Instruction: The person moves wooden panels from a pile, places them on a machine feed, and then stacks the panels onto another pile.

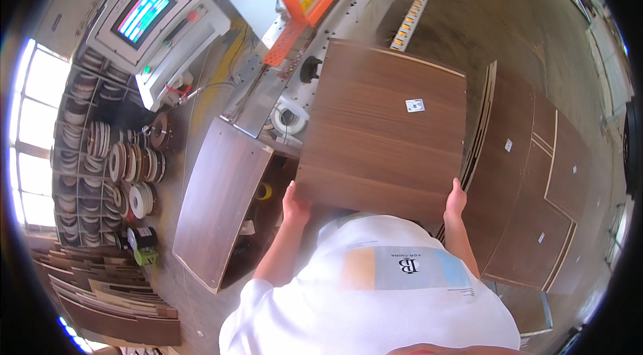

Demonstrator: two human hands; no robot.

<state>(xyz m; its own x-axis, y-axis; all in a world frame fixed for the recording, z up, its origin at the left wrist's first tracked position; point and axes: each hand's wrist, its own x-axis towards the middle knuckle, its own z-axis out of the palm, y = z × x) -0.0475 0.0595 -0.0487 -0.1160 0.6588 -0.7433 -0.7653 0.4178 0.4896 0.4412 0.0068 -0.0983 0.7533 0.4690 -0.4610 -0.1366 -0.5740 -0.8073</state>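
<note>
Between my hands is a large brown wood-grain panel (382,134), held in front of my body. A small white label (415,106) sticks to its upper right part, and a pale raw edge shows along its far side. My left hand (295,204) grips the near left corner, thumb up along the edge and the other fingers hidden below. At the near right corner my right hand (455,199) holds it the same way. The far left of the panel lies close to the machine's metal bed (315,70).
A control console (144,17) with a lit screen and an orange machine guard (295,20) stand ahead left. An open-sided brown cabinet (218,187) is by my left arm. Stacked labelled panels (516,161) lie at right. Edge-band rolls (137,161) fill a rack at far left.
</note>
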